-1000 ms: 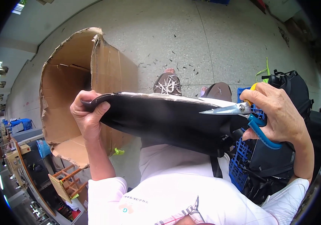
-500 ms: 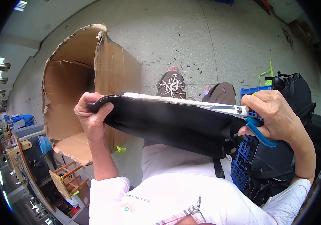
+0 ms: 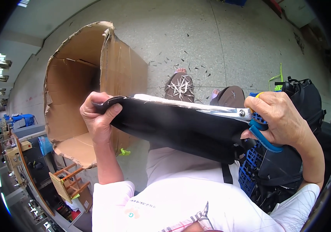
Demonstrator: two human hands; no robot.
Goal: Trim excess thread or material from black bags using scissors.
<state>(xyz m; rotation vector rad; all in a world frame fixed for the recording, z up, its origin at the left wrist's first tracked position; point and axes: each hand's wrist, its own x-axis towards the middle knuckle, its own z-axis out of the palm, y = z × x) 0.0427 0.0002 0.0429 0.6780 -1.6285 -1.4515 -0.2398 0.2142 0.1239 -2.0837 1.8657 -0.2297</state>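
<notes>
A black fabric piece is stretched across in front of my body, with a pale, frayed strip along its far edge. My left hand pinches its left end between thumb and fingers. On the other side, my right hand grips scissors with blue and yellow handles. Their blades point left and lie along the pale edge near the fabric's right end. How far the blades are parted is hard to see. Black straps hang at the fabric's lower right corner.
A tall open cardboard box stands at the left. Black bags and a blue plastic crate are at the right. White scraps lie on my trouser leg; dark snippets litter the floor. A wooden stool stands lower left.
My left hand has shifted slightly right with the fabric's end. The scissors in my right hand have moved slightly left along the pale edge.
</notes>
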